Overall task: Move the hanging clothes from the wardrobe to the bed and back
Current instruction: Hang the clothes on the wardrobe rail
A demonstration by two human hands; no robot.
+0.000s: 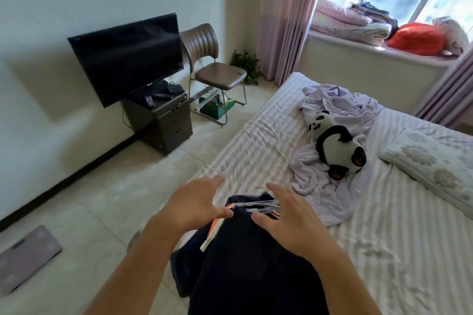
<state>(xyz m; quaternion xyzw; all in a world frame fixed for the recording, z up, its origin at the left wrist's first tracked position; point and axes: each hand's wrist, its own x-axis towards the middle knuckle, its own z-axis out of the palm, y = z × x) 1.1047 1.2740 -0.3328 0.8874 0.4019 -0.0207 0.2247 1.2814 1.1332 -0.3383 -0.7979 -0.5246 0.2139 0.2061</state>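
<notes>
Dark clothes on hangers on bed; both hands' grip spread, left hand, right hand.

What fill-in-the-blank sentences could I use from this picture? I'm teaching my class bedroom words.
1. The panda toy lies on the ____.
2. The chair stands beside the ____.
3. Both hands, the left hand and the right hand, are spread ____ over the dark clothes and their hangers.
4. The curtains are ____ in colour.

Missing words: bed; television; open; pink
</notes>
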